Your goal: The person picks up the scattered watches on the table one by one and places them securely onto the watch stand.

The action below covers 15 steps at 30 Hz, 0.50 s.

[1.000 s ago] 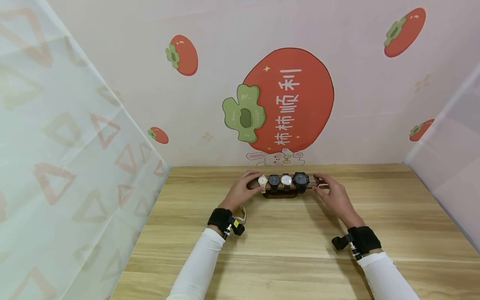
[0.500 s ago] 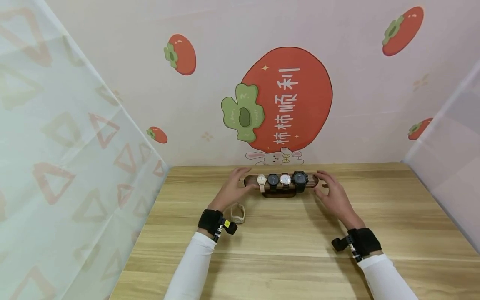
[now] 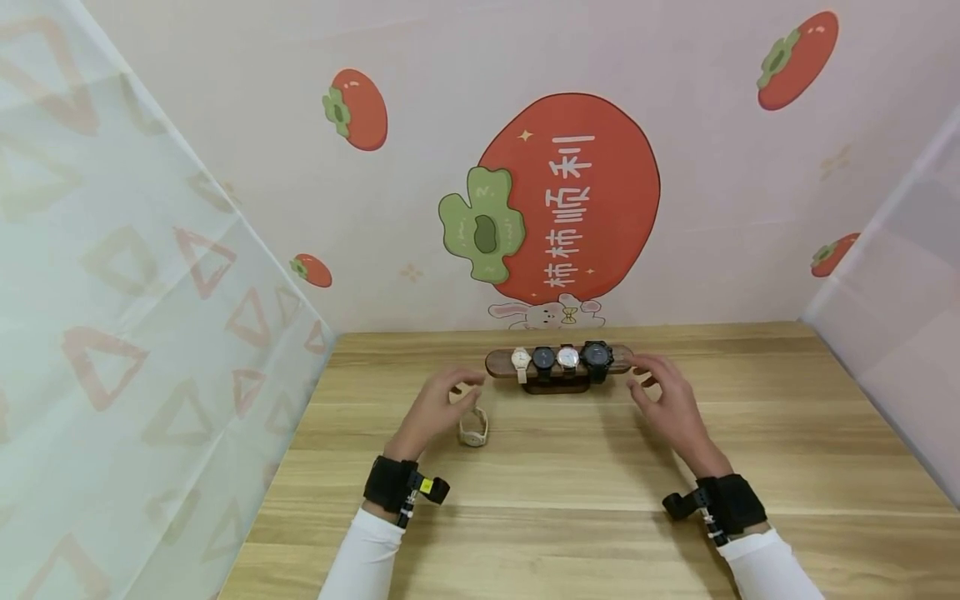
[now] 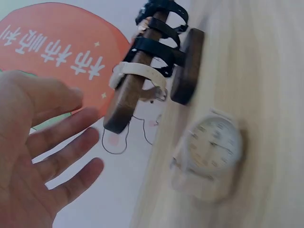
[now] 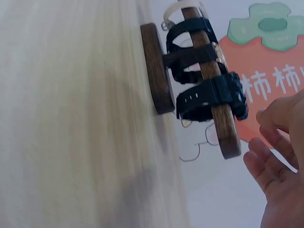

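Note:
A dark wooden watch stand point(image 3: 499, 364) stands at the back of the table, its bar carrying several watches side by side. Leftmost is a cream watch point(image 3: 521, 360); black watches and a white-faced one follow, ending with a bulky black watch point(image 3: 597, 357). My left hand point(image 3: 437, 406) is off the stand's left end, fingers loosely bent around nothing. Just right of it, a loose cream watch point(image 3: 473, 437) lies on the table, its round dial showing in the left wrist view. My right hand point(image 3: 672, 408) hovers at the stand's right end, fingers relaxed, holding nothing.
The wooden table point(image 3: 570, 517) meets a wall point(image 3: 720, 250) printed with persimmons right behind the stand. A patterned side wall point(image 3: 150, 350) borders the table on the left, and another wall point(image 3: 900, 333) on the right.
My left hand has let go of the stand's left end and drawn back left and toward me, uncovering the loose cream watch. My right hand has come slightly away from the right end.

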### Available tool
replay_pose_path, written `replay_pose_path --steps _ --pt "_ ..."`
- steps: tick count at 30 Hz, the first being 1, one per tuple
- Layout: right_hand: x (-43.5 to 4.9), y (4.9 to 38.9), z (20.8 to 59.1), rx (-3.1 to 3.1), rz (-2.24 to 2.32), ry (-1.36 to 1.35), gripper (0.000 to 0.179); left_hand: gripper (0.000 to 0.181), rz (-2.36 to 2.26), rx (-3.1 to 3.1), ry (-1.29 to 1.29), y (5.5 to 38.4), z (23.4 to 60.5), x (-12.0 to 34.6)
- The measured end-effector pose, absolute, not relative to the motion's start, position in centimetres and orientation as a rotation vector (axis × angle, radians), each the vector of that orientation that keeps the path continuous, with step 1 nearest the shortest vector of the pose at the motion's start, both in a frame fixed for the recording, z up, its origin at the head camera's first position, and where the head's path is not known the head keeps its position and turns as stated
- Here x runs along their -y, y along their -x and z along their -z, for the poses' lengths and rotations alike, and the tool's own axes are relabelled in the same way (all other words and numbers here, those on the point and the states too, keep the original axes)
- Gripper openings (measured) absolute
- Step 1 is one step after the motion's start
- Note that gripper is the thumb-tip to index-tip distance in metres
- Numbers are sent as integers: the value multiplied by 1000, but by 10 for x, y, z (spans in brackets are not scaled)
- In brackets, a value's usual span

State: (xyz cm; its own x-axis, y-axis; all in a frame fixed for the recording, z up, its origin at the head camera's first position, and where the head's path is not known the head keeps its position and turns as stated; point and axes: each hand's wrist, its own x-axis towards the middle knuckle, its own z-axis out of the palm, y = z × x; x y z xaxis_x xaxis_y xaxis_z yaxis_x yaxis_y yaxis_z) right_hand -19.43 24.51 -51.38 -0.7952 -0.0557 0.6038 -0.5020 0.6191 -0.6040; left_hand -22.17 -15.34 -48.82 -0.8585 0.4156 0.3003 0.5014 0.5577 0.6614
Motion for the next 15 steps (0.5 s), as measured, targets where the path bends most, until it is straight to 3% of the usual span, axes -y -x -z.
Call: replay_pose_path --steps 15 --pt "-224 176 526 2275 -1157 -557 46 25 1154 2903 808 185 521 166"
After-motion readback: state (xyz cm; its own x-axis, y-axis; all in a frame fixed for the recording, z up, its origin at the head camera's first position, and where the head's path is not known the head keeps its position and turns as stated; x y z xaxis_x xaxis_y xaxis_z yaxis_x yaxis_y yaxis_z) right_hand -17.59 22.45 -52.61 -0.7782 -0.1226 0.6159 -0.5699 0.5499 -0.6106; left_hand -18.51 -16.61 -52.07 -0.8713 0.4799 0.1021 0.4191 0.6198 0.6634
